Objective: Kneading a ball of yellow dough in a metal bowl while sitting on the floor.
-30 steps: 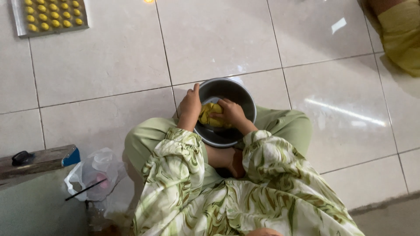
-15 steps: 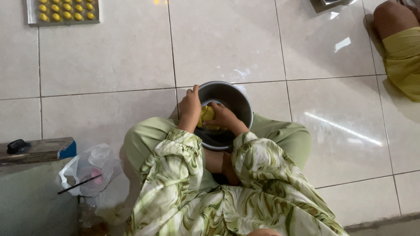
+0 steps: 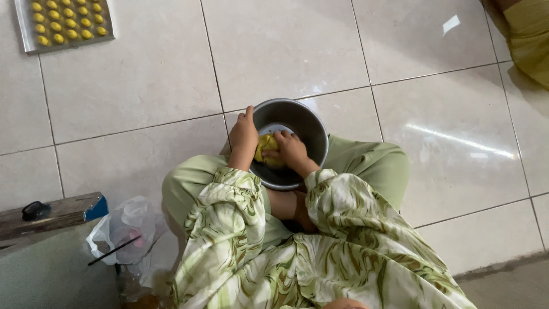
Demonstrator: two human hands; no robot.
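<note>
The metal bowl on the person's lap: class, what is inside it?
Inside the metal bowl lies a lump of yellow dough. The right hand presses on it, hiding part of the lump and the bowl's bottom. The left hand grips the rim.

Just 1 view, the head cam. It's sitting up on the person's head and looking almost straight down at the lap and the tiled floor (image 3: 143, 91). It's staying pretty near the metal bowl (image 3: 311, 129), which is sitting mid-pic. The tray (image 3: 23, 23) is peeking in at top left, far from the cam.
</note>
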